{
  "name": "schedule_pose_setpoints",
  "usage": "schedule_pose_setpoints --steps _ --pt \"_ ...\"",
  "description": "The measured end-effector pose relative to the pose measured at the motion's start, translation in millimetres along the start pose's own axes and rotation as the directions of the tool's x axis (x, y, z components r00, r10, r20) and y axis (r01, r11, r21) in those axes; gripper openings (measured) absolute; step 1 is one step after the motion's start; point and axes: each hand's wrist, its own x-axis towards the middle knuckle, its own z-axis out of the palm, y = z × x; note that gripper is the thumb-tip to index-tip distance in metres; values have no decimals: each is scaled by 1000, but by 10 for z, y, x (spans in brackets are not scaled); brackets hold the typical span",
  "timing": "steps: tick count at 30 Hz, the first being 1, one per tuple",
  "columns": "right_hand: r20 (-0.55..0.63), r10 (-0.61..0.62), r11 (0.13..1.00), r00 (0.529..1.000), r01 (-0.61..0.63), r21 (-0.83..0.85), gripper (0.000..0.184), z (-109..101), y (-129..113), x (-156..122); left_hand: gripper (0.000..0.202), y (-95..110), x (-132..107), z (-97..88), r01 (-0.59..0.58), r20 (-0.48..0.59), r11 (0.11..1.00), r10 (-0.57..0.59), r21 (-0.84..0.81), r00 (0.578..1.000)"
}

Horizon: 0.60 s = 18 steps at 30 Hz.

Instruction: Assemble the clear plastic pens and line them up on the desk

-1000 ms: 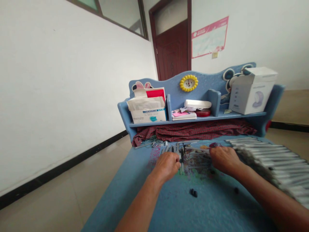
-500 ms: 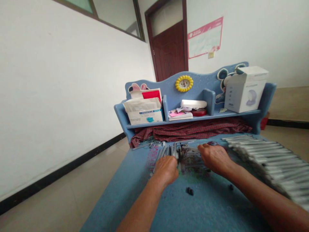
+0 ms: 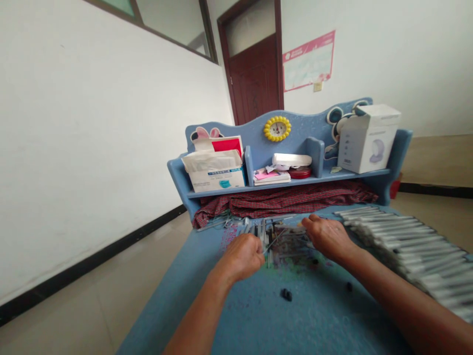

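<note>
My left hand (image 3: 242, 256) is closed around the end of a thin grey rod (image 3: 274, 240), which slants up and to the right from the fingers. Across from it, my right hand (image 3: 327, 235) has its fingers pinched together near the table's far side. A pale thin strip (image 3: 290, 228) reaches to those fingertips; whether they grip it I cannot tell. Between the hands lie slim grey and clear sticks (image 3: 263, 229) and a dark, stained patch of tabletop. Small black pieces (image 3: 286, 295) lie on the blue table (image 3: 295, 325) in front.
A large stack of pale tubes (image 3: 410, 246) covers the table's right side. Behind the hands, a checked cloth (image 3: 284, 199) lies under a blue shelf (image 3: 221, 193) holding a mask box (image 3: 218, 172), a red round tin (image 3: 300, 172) and a white carton (image 3: 367, 140).
My left hand has shifted slightly left and toward me, and the slanting rod now shows at its fingers. My right hand has stayed nearly in place. The view has shifted slightly.
</note>
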Motion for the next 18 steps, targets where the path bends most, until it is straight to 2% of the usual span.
schedule_pose_setpoints --steps 6,14,18 --pt "7 49 999 999 -49 2 23 31 59 26 19 0 -14 9 -25 40 998 27 -51 999" --pt "-30 32 999 999 -32 2 23 61 78 34 16 41 -29 10 -69 24 994 72 -86 997" --pt "-20 16 1000 1000 -16 2 25 48 58 23 15 42 -30 12 -37 45 991 43 -130 998"
